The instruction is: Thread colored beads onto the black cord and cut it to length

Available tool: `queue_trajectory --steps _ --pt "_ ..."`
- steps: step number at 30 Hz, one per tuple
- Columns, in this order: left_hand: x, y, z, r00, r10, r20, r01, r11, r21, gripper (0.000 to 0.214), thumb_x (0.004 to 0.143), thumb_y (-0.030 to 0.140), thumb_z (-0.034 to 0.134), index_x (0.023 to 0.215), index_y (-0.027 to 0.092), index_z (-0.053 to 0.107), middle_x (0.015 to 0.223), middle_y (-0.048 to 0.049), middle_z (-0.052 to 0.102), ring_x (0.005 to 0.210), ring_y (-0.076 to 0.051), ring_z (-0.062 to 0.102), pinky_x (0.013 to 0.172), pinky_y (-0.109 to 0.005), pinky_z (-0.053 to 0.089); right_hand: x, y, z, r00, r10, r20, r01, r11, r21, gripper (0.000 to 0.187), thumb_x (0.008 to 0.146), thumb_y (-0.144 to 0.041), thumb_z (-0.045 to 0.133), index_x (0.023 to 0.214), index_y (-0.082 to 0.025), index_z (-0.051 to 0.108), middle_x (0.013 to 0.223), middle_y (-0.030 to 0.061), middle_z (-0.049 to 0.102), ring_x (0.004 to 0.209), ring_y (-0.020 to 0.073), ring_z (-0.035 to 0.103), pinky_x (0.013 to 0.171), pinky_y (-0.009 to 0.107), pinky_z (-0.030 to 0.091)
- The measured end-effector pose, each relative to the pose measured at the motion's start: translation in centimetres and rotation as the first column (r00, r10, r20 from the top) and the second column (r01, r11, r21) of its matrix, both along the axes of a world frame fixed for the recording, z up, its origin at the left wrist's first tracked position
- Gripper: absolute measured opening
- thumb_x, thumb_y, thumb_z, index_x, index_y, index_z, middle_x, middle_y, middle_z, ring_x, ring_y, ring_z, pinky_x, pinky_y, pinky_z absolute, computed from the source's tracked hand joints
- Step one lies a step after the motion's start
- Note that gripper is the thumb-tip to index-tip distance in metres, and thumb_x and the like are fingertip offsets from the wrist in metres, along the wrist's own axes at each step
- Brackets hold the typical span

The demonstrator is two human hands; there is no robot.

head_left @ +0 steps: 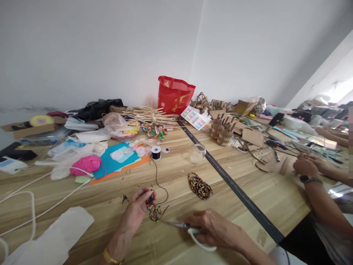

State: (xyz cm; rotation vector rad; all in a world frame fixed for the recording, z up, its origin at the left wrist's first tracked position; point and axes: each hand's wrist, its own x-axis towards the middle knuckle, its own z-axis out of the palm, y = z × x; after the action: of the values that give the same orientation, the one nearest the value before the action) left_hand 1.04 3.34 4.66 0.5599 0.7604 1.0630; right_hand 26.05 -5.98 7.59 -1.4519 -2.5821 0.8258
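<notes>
My left hand (139,208) pinches a strand of coloured beads (152,207) strung on black cord, held just above the wooden table (171,176). The cord runs up to a small black spool (156,152). My right hand (215,227) grips white-handled scissors (183,225), their blades pointing left toward the beads. A pile of finished bead strings (199,186) lies a little beyond, to the right of the cord.
A glass jar (198,153), pink yarn ball (85,165), blue and orange paper (118,161), a red bag (174,94) and sticks crowd the far side. Another person's hand with a watch (306,168) works at the right among cardboard pieces. White cable (41,213) crosses at left.
</notes>
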Motion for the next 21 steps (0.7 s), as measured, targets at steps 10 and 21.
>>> queue_trajectory --steps 10,21 --pt "-0.5 0.4 -0.3 0.999 0.022 0.029 -0.023 0.999 0.024 0.023 0.058 0.018 0.082 0.073 0.015 0.064 0.068 -0.0023 0.071 0.062 -0.012 0.064 0.055 -0.019 0.048 -3.9 -2.0 -0.4 0.97 0.171 0.174 -0.204 0.959 0.195 0.029 0.087 -0.013 0.054 0.113 -0.026 0.053 0.1 0.0026 0.061 0.086 0.016 0.059 0.068 0.022 0.044" --pt "-0.7 0.7 -0.6 0.998 0.048 0.037 -0.049 0.999 0.011 0.021 0.059 0.015 0.08 0.072 0.014 0.064 0.066 -0.0025 0.071 0.059 -0.012 0.064 0.054 -0.02 0.048 -5.2 1.8 0.0 0.934 0.234 0.271 -0.311 0.904 0.294 0.005 0.088 -0.016 0.052 0.085 -0.016 0.056 0.08 0.0034 0.062 0.071 0.0156 0.057 0.06 0.024 0.041"
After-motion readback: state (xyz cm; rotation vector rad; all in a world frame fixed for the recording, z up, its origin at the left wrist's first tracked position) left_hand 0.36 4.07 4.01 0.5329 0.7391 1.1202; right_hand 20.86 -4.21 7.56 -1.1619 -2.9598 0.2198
